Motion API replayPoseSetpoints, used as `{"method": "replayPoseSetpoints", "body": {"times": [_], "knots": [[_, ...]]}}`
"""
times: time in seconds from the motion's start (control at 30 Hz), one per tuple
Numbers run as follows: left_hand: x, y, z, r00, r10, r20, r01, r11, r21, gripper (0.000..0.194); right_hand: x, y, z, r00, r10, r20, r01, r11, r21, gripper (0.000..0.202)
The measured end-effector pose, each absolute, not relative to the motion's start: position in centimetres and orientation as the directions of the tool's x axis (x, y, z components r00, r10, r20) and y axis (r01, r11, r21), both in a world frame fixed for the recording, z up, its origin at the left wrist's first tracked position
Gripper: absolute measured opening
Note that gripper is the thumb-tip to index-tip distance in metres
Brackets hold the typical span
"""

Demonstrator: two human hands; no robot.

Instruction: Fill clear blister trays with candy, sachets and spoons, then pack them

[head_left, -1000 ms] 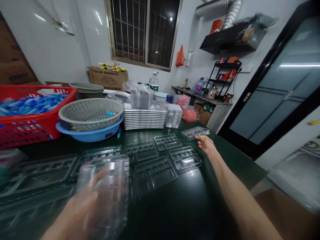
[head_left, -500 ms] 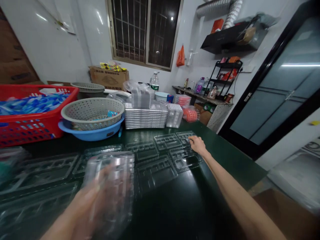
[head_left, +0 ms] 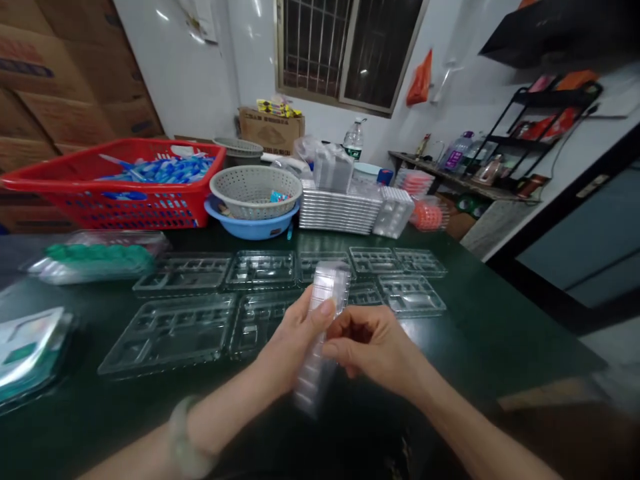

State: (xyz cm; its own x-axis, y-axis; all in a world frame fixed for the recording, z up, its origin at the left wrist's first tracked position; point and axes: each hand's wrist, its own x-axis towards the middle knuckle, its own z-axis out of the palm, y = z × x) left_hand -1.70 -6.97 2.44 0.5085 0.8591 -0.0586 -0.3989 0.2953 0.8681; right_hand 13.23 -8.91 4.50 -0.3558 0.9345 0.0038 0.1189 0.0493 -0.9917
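Observation:
Clear plastic trays with moulded compartments lie in two rows on the dark green table, among them a front left tray [head_left: 173, 333] and a right one [head_left: 413, 295]. Above them, my left hand [head_left: 300, 333] grips a stack of clear trays [head_left: 327, 287], tilted on edge, its lower end blurred. My right hand [head_left: 370, 340] is against the stack's right side with thumb and forefinger pinched at its edge; whether a single tray is between them is too blurred to tell. A pale bangle [head_left: 185, 437] circles my left wrist.
Behind the trays stand a red basket [head_left: 145, 200] of blue items, a grey colander [head_left: 255, 190] in a blue basin [head_left: 250, 225] and stacked clear trays [head_left: 340, 210]. Packs with green contents [head_left: 100, 257] and another pack [head_left: 30, 353] lie at left.
The view has turned left. My right hand has left the far right tray and come to the stack in my left hand. The stack is now seen edge-on.

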Motion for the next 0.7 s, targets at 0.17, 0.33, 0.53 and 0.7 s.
{"method": "replayPoseSetpoints", "body": {"times": [0.17,0.33,0.53,0.7], "knots": [[-1.0,-8.1,2.8,0.586,0.81,0.009,-0.367,0.256,0.894,0.036,13.0,-9.7,3.5,-0.374,0.926,-0.049,-0.007,-0.056,-0.998,0.023],[-0.4,-8.7,2.5,0.515,0.857,-0.018,-0.246,0.168,0.955,0.047,14.0,-11.0,3.5,-0.365,0.931,-0.032,0.155,0.027,-0.988,0.015],[-0.2,-8.6,3.0,0.385,0.921,0.067,-0.072,-0.042,0.997,0.08,14.0,-14.0,4.5,-0.29,0.921,0.26,0.383,0.361,-0.85,0.017],[-1.5,-7.5,3.4,0.251,0.956,-0.15,-0.188,0.2,0.962,0.069,21.6,-14.3,4.4,-0.004,0.97,0.244,0.246,0.238,-0.94,0.014]]}}
